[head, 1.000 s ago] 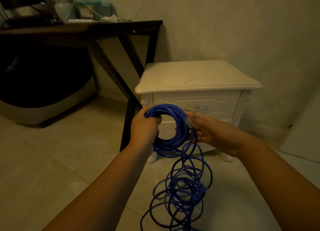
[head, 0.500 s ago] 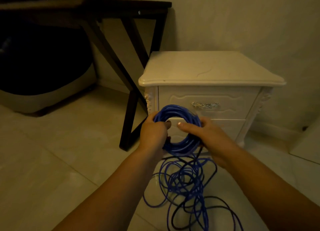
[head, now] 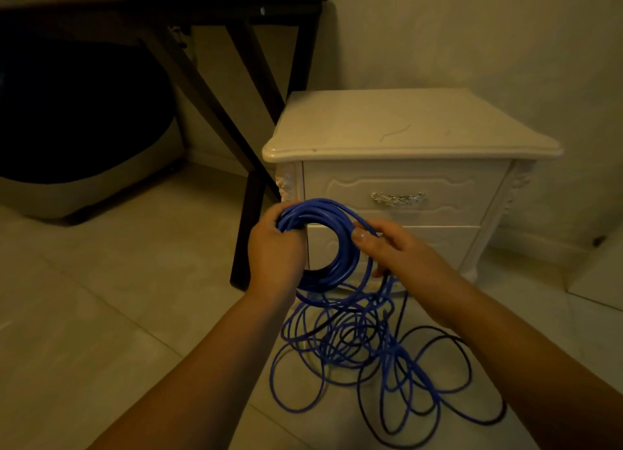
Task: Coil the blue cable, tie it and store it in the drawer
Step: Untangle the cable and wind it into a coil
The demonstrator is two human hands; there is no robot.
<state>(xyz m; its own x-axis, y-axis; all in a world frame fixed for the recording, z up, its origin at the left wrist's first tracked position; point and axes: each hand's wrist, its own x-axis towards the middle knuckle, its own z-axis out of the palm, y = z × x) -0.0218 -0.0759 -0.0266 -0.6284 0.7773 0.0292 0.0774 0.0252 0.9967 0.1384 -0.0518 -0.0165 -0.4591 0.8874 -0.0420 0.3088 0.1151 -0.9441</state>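
A round coil of blue cable (head: 340, 264) hangs in front of the white nightstand. My left hand (head: 276, 250) grips the coil's left side, fingers wrapped through it. My right hand (head: 394, 250) pinches a strand at the coil's right side, thumb on top. From the coil, the uncoiled cable (head: 367, 355) drops to the floor in several loose tangled loops between my forearms. The top drawer (head: 448, 196) of the nightstand, with a silver handle (head: 397, 198), is shut behind the coil. A second drawer below is partly hidden by my hands.
The nightstand (head: 404, 129) stands against the wall on a tiled floor. A dark table (head: 209, 7) with slanted legs stands to its left, one leg (head: 246, 233) close beside my left hand. A dark rounded object with a pale base (head: 84, 179) sits under the table.
The view has tilted down and nearer to the nightstand. My right hand shifted along the coil's right side, laying another turn. The loose loops on the floor have spread out to the right.
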